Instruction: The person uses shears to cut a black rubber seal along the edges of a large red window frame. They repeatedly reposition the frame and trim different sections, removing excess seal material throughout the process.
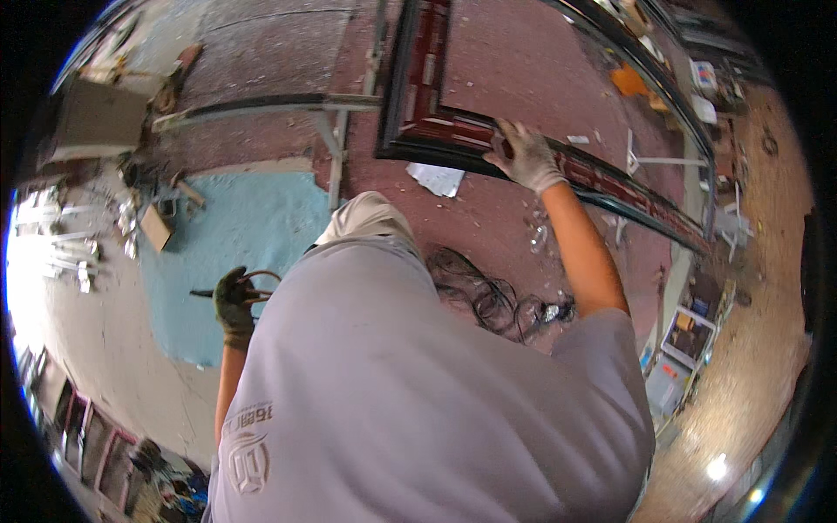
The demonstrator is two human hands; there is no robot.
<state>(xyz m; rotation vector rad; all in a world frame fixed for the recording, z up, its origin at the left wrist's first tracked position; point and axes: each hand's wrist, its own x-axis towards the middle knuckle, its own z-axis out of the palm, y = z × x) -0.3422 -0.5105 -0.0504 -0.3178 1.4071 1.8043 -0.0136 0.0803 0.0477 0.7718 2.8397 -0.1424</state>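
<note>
A large dark red frame point(449, 131) with black edges lies raised on supports ahead of me, its near corner in the middle of the view. My right hand point(527, 159), in a thin whitish glove, grips the near bar of this frame, with the fingers over its top and edge. Low on my left side, my left hand point(234, 305), in a dark green glove, is closed around scissors. The scissors' point(201, 293) dark pointed end sticks out to the left, and their thin brown loop handles show on the right. This hand is well apart from the frame.
A metal stand point(338, 148) with a padded bar holds up the frame's left side. Tangled black cable point(488, 301) lies on the reddish floor under the frame. A white sheet point(436, 179) and scraps lie nearby. Bins point(687, 338) stand right; a cardboard box point(100, 118) is far left.
</note>
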